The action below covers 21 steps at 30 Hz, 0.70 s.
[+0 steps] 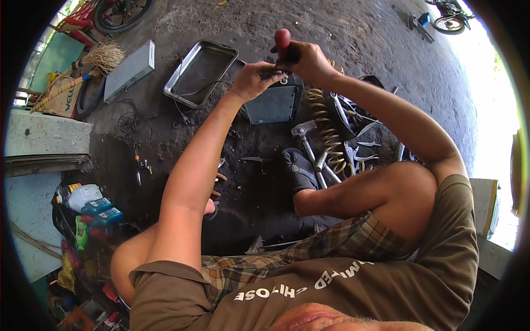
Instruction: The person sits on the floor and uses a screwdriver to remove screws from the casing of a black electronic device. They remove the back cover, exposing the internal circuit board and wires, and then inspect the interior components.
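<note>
Both my arms reach out over a dark box with a grey panel (272,105) standing on the ground. My right hand (309,59) is closed around a tool with a rounded red handle (282,39), its handle pointing up and away. The tool's working end is hidden, so its exact kind does not show. My left hand (254,81) meets the right at the box's far edge. Its fingers are drawn together near the tool's lower end; what they hold, if anything, is too small to tell.
Left of the box lie a metal tray (172,83) with a cable and a grey flat case (131,71). To the right are a hammer (303,129), a yellow coil spring (326,124) and pliers (361,159). Several bottles (102,212) stand at lower left.
</note>
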Each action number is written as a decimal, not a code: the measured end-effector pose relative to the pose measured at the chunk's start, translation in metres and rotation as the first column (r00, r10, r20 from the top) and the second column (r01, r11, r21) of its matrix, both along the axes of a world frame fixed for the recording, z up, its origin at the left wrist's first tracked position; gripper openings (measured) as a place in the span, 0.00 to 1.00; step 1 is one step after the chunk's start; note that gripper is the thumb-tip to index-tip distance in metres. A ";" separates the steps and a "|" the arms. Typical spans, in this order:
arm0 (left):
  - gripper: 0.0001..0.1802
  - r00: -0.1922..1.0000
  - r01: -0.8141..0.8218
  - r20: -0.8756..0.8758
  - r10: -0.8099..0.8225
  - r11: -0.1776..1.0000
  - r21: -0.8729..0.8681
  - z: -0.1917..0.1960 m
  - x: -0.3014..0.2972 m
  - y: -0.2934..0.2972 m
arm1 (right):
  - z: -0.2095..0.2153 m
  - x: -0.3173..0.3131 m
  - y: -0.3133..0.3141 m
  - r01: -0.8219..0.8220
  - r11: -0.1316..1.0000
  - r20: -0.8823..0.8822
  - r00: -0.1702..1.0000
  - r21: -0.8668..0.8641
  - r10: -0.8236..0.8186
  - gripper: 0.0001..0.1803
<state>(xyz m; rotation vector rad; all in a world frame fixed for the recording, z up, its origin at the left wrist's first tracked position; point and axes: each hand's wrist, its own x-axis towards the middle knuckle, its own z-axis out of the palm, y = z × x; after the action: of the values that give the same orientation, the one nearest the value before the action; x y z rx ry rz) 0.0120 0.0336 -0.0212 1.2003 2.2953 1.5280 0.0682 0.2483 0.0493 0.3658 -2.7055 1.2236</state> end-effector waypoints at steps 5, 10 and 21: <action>0.12 0.987 -0.074 -0.153 0.055 0.990 -0.122 0.001 0.003 0.005 | -0.007 -0.006 0.004 -0.095 0.992 -0.041 0.995 -0.083 0.091 0.25; 0.12 0.981 -0.096 -0.172 0.088 0.995 -0.038 -0.001 0.001 -0.003 | 0.029 -0.008 -0.015 -0.026 1.000 0.016 1.000 0.013 0.026 0.26; 0.15 0.932 -0.178 -0.323 0.164 0.984 -0.015 -0.002 0.007 0.006 | 0.078 -0.012 -0.032 -0.133 0.888 0.005 0.989 0.440 0.145 0.17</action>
<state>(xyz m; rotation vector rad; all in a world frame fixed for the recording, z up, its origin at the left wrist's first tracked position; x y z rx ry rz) 0.0192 0.0399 -0.0232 1.3571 2.6908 1.4127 0.0562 0.2167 0.1269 0.6337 -2.9573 0.6062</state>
